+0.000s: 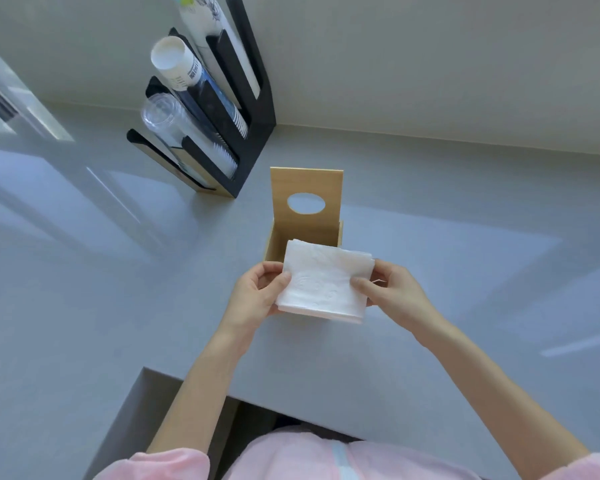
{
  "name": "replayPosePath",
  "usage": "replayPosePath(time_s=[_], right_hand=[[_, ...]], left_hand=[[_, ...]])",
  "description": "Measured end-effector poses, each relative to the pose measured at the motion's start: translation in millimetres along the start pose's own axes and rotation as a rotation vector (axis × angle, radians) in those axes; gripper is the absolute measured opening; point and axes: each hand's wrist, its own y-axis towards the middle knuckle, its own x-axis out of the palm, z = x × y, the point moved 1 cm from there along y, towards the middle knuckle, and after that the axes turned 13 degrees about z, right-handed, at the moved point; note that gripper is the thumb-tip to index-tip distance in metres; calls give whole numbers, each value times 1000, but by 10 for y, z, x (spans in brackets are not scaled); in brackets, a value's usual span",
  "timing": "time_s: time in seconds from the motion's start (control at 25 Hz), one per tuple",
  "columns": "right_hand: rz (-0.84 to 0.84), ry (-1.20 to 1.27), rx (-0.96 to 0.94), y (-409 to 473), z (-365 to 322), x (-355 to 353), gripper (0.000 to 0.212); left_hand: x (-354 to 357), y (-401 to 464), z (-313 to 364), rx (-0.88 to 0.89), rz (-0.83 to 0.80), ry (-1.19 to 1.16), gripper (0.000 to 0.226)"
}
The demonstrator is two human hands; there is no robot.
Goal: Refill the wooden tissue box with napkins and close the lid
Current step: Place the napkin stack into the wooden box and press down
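Note:
A wooden tissue box (274,242) stands on the grey counter with its lid (305,183) swung up and back; the lid has an oval hole. A white stack of napkins (321,280) hovers just over the box's near side and hides most of the inside. My left hand (253,294) grips the stack's left edge. My right hand (394,291) grips its right edge, thumb on top.
A black cup dispenser (253,133) with clear plastic cups (167,119) and paper cups (175,62) leans at the back left, close to the wall. The grey counter (465,271) extends on both sides, and its front edge is cut in near my body.

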Motion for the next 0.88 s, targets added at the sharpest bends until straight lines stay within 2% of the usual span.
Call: replayPosePath(time_s=[0.24,0.4,0.56,0.72,0.88], right_hand=[[181,-213,-66,276,-281,305,19],[283,-405,-108,403,-378,431,20],[285,-625,-104,481,-413,526,18],[260,-912,-178,523,-455,614,8],[140,-1160,-227,567,-562,698,9]], left_hand=[[-180,532,170,126,25,211,1],[-216,775,220,242,14,381,6],[-197,852,255,434,1,560,20],[-157,866,221,673,-51,736,15],[-52,906,224,943,-59,1122,26]])
